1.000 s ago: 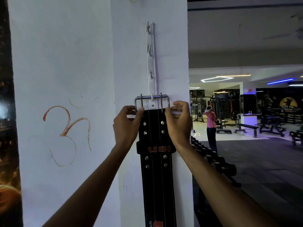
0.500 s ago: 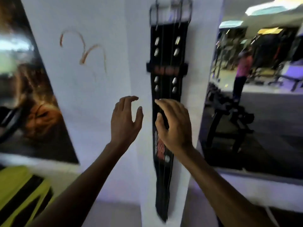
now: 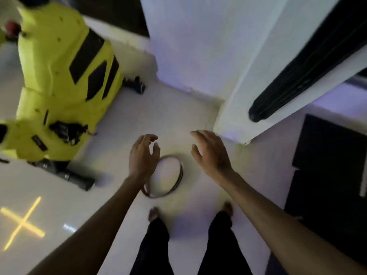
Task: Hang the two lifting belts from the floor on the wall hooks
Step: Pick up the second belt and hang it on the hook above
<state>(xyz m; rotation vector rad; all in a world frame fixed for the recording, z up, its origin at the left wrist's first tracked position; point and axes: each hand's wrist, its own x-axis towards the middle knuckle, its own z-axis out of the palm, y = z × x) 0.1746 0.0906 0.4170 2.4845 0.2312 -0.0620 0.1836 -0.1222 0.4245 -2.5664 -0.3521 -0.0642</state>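
Observation:
A black lifting belt (image 3: 303,74) hangs down the white pillar (image 3: 208,56) at the upper right, its rounded tip near the floor. A second belt (image 3: 177,179), coiled into a standing ring, rests on the pale floor just ahead of my feet. My left hand (image 3: 143,157) hovers over the ring's left side, fingers apart and holding nothing. My right hand (image 3: 212,153) is spread to the right of the ring, also empty. Neither hand touches a belt. The frame is blurred by motion.
A bright yellow machine with black panels (image 3: 59,80) fills the left, with dark base parts by its foot. A black mat (image 3: 329,165) lies on the right. A yellow cross light (image 3: 21,223) reflects on the floor at the lower left.
Both hands let go of the hung black belt and dropped away from it. The view swung down from the hook to the floor, where the coiled belt now shows.

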